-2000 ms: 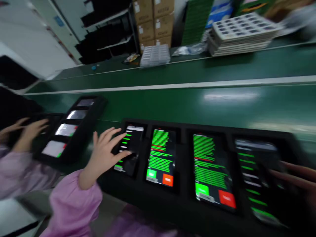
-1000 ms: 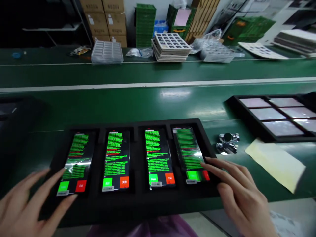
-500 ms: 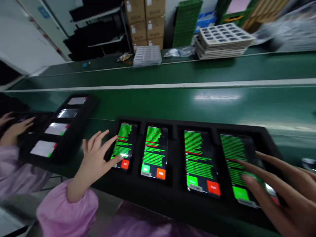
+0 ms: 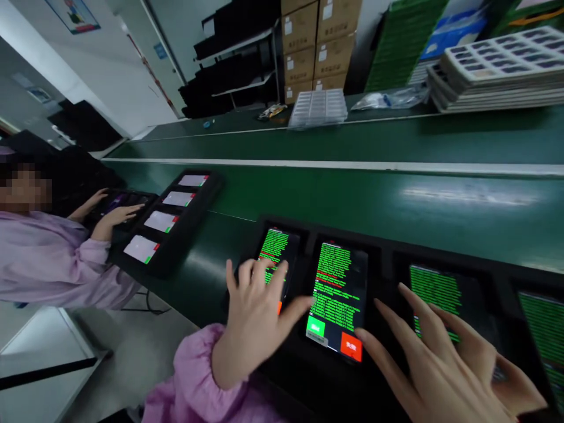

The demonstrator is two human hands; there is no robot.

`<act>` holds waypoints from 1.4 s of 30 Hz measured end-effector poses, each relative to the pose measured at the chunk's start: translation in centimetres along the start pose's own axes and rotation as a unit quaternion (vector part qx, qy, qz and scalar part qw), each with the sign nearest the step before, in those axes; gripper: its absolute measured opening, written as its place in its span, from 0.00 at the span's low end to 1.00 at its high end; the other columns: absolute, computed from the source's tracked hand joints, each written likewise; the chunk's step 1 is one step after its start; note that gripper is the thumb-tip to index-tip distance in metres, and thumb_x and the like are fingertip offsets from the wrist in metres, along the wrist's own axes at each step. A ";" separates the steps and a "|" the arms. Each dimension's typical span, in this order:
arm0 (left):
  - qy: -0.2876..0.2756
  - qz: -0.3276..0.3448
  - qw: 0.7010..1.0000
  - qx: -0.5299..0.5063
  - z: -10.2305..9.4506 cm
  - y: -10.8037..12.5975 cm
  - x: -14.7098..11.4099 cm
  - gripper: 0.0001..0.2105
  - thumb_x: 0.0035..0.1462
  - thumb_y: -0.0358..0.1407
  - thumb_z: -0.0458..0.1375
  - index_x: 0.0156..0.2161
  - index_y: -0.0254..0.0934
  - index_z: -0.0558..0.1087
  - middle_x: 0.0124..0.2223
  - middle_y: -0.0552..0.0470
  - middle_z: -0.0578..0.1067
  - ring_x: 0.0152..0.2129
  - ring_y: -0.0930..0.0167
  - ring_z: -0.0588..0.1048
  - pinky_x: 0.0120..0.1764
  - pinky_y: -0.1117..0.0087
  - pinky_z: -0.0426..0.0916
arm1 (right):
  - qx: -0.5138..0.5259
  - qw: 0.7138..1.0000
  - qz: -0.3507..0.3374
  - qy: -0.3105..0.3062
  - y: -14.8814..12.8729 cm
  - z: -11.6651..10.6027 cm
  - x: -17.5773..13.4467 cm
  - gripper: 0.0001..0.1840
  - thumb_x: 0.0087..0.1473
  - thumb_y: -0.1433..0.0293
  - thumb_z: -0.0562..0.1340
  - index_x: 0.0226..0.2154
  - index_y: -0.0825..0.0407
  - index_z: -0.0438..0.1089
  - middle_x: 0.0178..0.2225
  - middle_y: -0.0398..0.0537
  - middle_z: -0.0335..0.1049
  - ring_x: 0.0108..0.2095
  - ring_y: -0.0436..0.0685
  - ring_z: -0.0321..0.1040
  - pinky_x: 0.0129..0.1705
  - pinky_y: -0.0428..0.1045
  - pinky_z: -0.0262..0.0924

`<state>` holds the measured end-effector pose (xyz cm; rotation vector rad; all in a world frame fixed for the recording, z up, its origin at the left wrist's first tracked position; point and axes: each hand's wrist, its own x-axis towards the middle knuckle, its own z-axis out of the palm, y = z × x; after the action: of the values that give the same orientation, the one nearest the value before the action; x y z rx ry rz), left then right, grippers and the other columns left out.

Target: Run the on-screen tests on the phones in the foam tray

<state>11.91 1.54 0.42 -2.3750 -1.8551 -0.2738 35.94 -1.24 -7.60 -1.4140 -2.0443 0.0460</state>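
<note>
A person's left hand (image 4: 253, 311) lies spread, its grip wide and holding nothing, over the lower half of the first phone (image 4: 274, 258) in a black foam tray (image 4: 383, 249) on the green tabletop (image 4: 352, 200). The right hand (image 4: 445, 364), equally wide and empty, hovers just right of the second phone (image 4: 338, 296), fingertips over the third phone (image 4: 434, 299). The glass-fronted phones look thin, stiff, slippery and breakable, best taken by their long edges. The left hand hides the first phone's buttons; a fourth phone (image 4: 546, 329) is cut off at the frame edge. Farther left, a co-worker's hand (image 4: 115, 216) rests by another tray (image 4: 170, 223).
</note>
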 end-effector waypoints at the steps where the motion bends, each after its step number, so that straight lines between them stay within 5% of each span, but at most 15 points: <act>1: -0.006 -0.013 1.000 -0.014 0.0 -1.0 0.7 0.23 0.73 0.52 0.51 0.60 0.37 0.67 0.54 0.42 0.70 0.52 0.56 0.67 0.54 0.37 0.65 | -0.028 1.000 0.002 0.004 -0.4 0.0 0.2 0.32 0.72 0.52 0.47 0.57 0.62 0.67 0.63 0.74 0.60 0.57 0.86 0.60 0.42 0.73 0.61; 4: -0.079 -0.036 0.994 -0.059 0.4 -2.5 3.2 0.20 0.69 0.45 0.59 0.56 0.31 0.66 0.58 0.39 0.69 0.54 0.57 0.69 0.53 0.52 0.73 | -0.076 0.997 0.017 0.009 -1.6 0.0 1.0 0.32 0.73 0.50 0.45 0.54 0.61 0.67 0.62 0.73 0.61 0.54 0.83 0.62 0.37 0.71 0.65; 8: -0.194 -0.088 0.976 -0.039 0.8 -0.9 6.3 0.21 0.66 0.39 0.62 0.54 0.24 0.65 0.59 0.30 0.67 0.55 0.51 0.69 0.56 0.51 0.70 | -0.090 0.993 0.071 -0.004 -2.4 0.7 1.1 0.31 0.71 0.48 0.49 0.55 0.58 0.66 0.65 0.70 0.58 0.57 0.88 0.61 0.36 0.74 0.66; 12: -0.225 -0.134 0.965 -0.007 0.8 0.7 7.3 0.21 0.66 0.34 0.58 0.59 0.22 0.62 0.63 0.27 0.63 0.58 0.48 0.66 0.59 0.51 0.66 | -0.075 0.990 0.119 -0.014 -2.5 1.3 0.6 0.29 0.71 0.49 0.50 0.56 0.56 0.65 0.69 0.69 0.53 0.61 0.88 0.59 0.40 0.77 0.67; 21: -0.249 -0.139 0.959 -0.004 0.6 0.5 7.1 0.21 0.70 0.34 0.56 0.61 0.25 0.58 0.68 0.29 0.57 0.61 0.52 0.63 0.63 0.55 0.62 | -0.099 0.988 0.122 -0.012 -2.9 0.5 1.5 0.27 0.71 0.54 0.51 0.52 0.56 0.74 0.65 0.68 0.59 0.55 0.85 0.59 0.32 0.72 0.66; 26: -0.249 -0.122 0.960 -0.041 0.2 -0.3 5.8 0.25 0.70 0.41 0.59 0.61 0.30 0.54 0.69 0.32 0.57 0.72 0.52 0.51 0.68 0.57 0.57 | 0.005 0.986 0.158 -0.062 -3.1 0.1 1.8 0.26 0.69 0.53 0.55 0.59 0.50 0.72 0.63 0.67 0.61 0.56 0.76 0.63 0.44 0.66 0.68; 32: -0.192 -0.139 0.968 -0.080 0.6 -0.8 5.4 0.28 0.63 0.35 0.64 0.61 0.35 0.54 0.66 0.41 0.62 0.63 0.52 0.62 0.63 0.53 0.62 | 0.195 0.953 0.218 -0.073 -5.0 0.7 3.5 0.30 0.65 0.54 0.58 0.63 0.52 0.65 0.49 0.65 0.70 0.46 0.67 0.71 0.42 0.57 0.68; 36: -0.159 -0.178 0.964 -0.116 0.5 -1.0 6.4 0.35 0.53 0.41 0.68 0.61 0.35 0.56 0.59 0.40 0.69 0.56 0.49 0.67 0.56 0.52 0.64 | 0.340 0.898 0.256 -0.115 -6.2 0.6 4.4 0.32 0.66 0.57 0.54 0.66 0.56 0.56 0.42 0.60 0.72 0.38 0.62 0.73 0.37 0.53 0.66; 42: -0.159 -0.200 0.948 -0.192 -0.7 -3.2 6.9 0.40 0.50 0.52 0.64 0.64 0.41 0.54 0.54 0.47 0.73 0.50 0.61 0.75 0.53 0.60 0.68 | 0.363 0.873 0.291 -0.145 -6.1 0.0 4.6 0.42 0.66 0.54 0.44 0.73 0.62 0.42 0.34 0.53 0.70 0.33 0.63 0.71 0.36 0.56 0.62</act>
<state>10.42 8.76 2.50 -2.3565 -2.6567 -0.3288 29.93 0.12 -3.12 -1.4901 -1.4535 1.2099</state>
